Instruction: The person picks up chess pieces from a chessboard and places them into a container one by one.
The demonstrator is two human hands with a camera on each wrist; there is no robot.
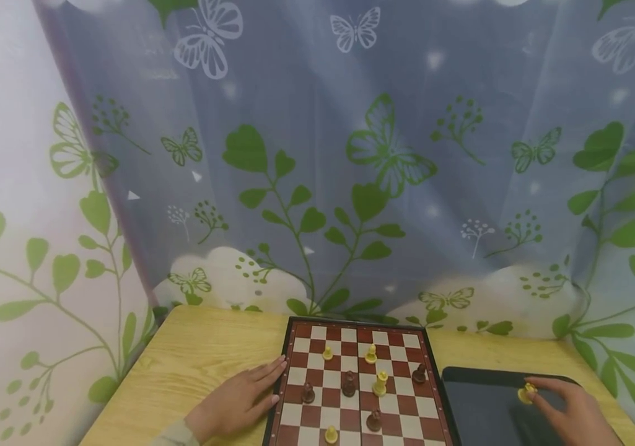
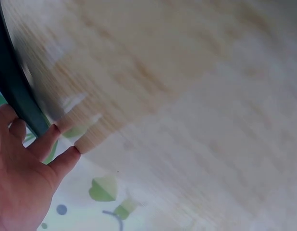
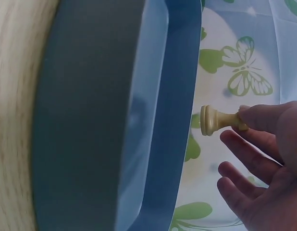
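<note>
Over the dark tray (image 1: 484, 402) at the right, my right hand (image 1: 576, 412) pinches a pale yellow chess piece (image 1: 526, 394) between thumb and fingers. In the right wrist view the piece (image 3: 218, 121) has its broad base showing, while the fingertips cover its top. My left hand (image 1: 239, 399) lies with extended fingers along the left edge of the red-and-white chessboard (image 1: 395, 337). From the left wrist, those fingers (image 2: 64, 163) show at the board's dark edge (image 2: 16, 72). Yellow and dark brown pieces stand scattered on the board, among them a yellow rook (image 1: 380, 383) near its middle.
The board and tray sit side by side on a light wooden table (image 1: 217, 337). A blue curtain (image 1: 317, 155) printed with leaves and butterflies hangs right behind the table, with pale printed cloth (image 1: 44, 217) at the left.
</note>
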